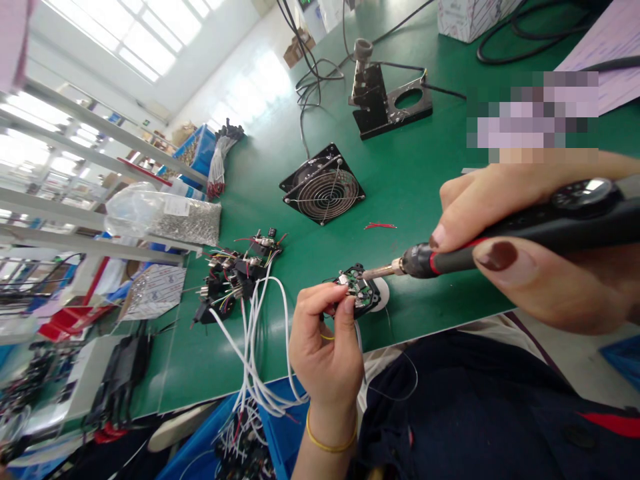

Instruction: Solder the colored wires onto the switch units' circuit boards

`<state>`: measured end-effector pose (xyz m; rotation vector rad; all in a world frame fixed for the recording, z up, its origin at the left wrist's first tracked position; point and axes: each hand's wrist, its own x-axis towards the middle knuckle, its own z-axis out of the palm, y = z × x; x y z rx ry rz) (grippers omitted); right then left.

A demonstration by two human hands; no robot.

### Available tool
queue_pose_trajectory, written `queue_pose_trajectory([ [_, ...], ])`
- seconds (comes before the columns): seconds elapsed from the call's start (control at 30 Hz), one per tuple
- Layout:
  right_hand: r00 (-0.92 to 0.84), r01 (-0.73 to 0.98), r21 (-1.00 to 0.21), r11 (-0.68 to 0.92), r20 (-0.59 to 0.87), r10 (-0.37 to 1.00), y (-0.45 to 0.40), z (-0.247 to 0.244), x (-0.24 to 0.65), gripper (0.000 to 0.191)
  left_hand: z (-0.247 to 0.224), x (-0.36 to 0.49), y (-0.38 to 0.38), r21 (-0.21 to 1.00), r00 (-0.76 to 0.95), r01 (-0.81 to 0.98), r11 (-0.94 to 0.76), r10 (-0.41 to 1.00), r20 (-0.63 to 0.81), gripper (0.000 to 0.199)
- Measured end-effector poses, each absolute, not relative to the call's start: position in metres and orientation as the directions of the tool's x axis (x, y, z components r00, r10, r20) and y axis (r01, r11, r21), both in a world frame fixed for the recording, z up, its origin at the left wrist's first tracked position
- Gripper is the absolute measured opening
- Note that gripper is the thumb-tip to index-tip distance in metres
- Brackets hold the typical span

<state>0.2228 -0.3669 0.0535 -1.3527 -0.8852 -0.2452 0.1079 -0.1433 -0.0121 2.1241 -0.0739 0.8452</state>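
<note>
My left hand (325,340) pinches a small black-housed circuit board (357,290) between thumb and fingers, with thin white wires trailing from it. My right hand (530,240) grips a black soldering iron (440,259) with a red band. The iron's metal tip lies at the board's edge and appears to touch it. A white disc (383,293) shows behind the board on the green bench mat (440,160). Left of my left hand lies a heap of black wired assemblies (235,277), whose long white wires (255,347) run down into a blue bin (200,443).
A round fan unit with a wire guard (323,185) stands beyond the board, and a black metal stand (390,97) sits further back with cables around it. Short red wires (380,226) lie on the mat. A bag of small metal parts (185,220) and a blue box (195,150) sit by shelving.
</note>
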Motion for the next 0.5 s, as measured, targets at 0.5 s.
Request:
queue_pose_trajectory([
  [0.5, 0.621, 0.687, -0.695, 0.211, 0.712, 0.328, -0.3677, 0.0471, 0.2245, 0.018, -0.0124, 0.1073, -0.1427, 0.698, 0.78, -0.322, -0.639, 0.239, 0.578, 0.02],
])
